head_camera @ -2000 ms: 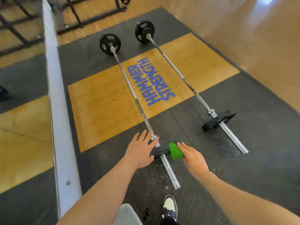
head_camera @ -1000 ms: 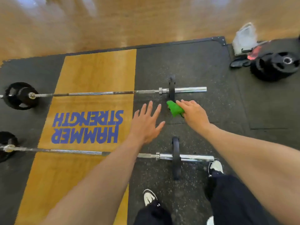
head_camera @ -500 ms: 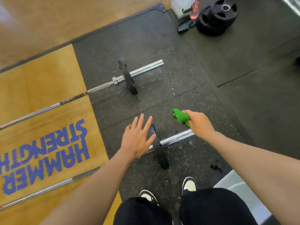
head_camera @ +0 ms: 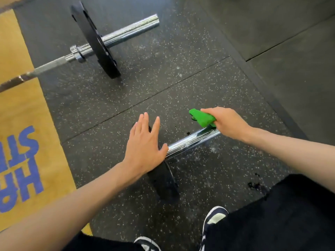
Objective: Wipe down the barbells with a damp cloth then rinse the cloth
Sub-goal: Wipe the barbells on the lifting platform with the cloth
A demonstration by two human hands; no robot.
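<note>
Our right hand [head_camera: 228, 124] has come lower than half a second ago, and now the green cloth [head_camera: 202, 118] sits right at the tip of the near bar [head_camera: 192, 140]; our left hand [head_camera: 145, 147] has moved in closer too, and lies flat with straight fingers over the black plate [head_camera: 163, 183], thumb against the shiny metal; the right hand's fingers are curled tight round the cloth. The cloth looks soft, light and bunched up, so we think it will wrap round the metal well if we keep it in our fist; the bar looks hard, smooth and heavy, and it is round, so it may roll; our flat hand on the plate should help hold it in place; the shiny end part is the spot to squeeze and rub. The far bar [head_camera: 126, 31] lies well apart on the dark mat [head_camera: 181, 69]; neither hand is on it.
</note>
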